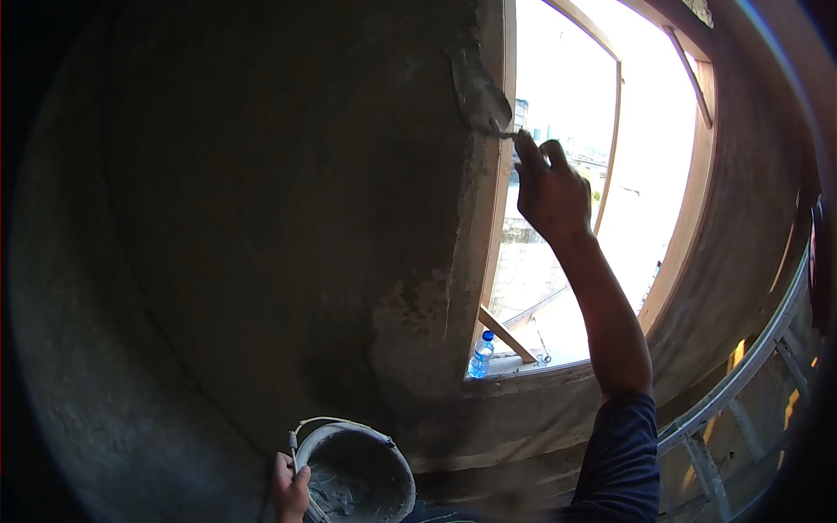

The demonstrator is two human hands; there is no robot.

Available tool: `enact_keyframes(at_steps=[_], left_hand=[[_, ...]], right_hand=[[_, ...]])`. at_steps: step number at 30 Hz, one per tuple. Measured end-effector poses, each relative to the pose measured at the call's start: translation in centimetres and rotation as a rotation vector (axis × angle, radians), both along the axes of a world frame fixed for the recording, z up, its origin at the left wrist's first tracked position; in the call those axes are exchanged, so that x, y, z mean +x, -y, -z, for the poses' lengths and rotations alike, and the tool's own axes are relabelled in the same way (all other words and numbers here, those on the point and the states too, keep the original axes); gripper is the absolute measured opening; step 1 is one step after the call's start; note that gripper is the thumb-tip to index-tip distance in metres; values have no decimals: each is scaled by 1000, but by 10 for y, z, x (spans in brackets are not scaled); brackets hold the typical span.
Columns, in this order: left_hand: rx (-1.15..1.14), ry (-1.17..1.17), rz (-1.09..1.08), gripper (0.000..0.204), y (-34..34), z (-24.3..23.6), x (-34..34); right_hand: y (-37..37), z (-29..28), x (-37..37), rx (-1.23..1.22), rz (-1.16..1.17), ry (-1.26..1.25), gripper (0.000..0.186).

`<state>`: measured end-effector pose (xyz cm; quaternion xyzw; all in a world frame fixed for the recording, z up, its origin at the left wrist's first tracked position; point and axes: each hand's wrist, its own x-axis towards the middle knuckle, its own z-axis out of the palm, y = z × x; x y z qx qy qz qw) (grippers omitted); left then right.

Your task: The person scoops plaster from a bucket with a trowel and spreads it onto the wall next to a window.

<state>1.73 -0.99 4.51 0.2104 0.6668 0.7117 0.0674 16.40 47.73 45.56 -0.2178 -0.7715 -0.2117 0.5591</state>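
Note:
My right hand point(555, 187) is raised in front of the window opening, fingers closed round the handle of a trowel point(482, 98). The trowel's blade lies against the grey plastered wall point(288, 200), right beside the window's left frame. Low in the view, my left hand point(291, 488) grips the rim of a bucket point(403, 471), with the thumb at its edge. Wet grey mortar point(336, 492) coats the bucket's inside and lies at its bottom. Darker, damp-looking patches and a rough edge of plaster run down the wall along the frame.
A wooden window frame point(497, 200) surrounds the bright opening, with a short brace across its lower left corner. On the sill stands a water bottle point(481, 353) with a blue cap. A metal ladder point(732, 392) leans at the lower right.

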Motion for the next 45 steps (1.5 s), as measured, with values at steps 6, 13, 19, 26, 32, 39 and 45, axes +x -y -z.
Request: enact_keyframes(at_steps=[6,13,19,26,32,39,45], left_hand=[[-89,19,-25,26,0,-3,-3],[-98,-3,0,24,0,-3,-11],[-100,35,16,24,3,12,-22],[-68,40,-1,23,4,44,-41],[-70,18,1,23,4,47,-45],[-54,16,15,24,10,47,-42],[-82,11,-8,23,7,61,-52]], right_hand=[[7,55,33,-40,-317,147,44],[-15,3,15,172,-416,-116,40],[-31,-21,-4,149,-188,11,39],[-28,64,26,235,-16,345,42],[-30,55,26,185,-238,149,43],[-32,-54,-22,200,2,-54,41],[-32,12,-30,64,68,346,40]])
